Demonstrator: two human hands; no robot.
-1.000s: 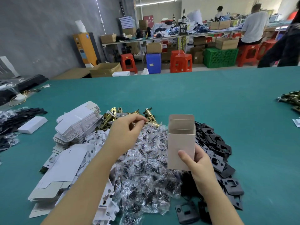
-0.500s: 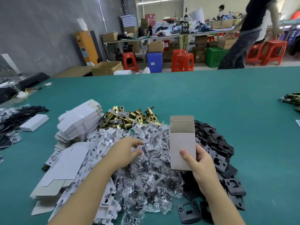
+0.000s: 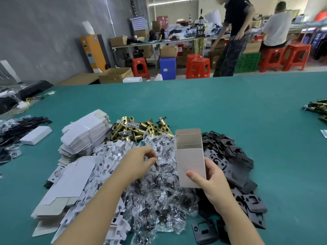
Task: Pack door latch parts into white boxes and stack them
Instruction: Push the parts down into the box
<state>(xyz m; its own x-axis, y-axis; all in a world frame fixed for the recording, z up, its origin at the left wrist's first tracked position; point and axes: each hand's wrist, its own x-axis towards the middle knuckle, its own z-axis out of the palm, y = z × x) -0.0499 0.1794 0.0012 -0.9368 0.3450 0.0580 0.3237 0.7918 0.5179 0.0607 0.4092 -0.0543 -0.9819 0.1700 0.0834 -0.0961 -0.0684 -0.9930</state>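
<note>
Partly, right hand [image 3: 215, 181] hides box [image 3: 190, 161] (base unseen).

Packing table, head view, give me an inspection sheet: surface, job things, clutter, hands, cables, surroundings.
Surface: green table.
Job things: open box upright; brass latches; bagged screws; black plates; flat boxes; white inserts.
Clutter: closed box at left; more latches far right.
Hands: left hand pinches a screw bag; right hand grips the open box.
Cables: yellow cable far left.
Surroundings: red stools, benches, two people.
</note>
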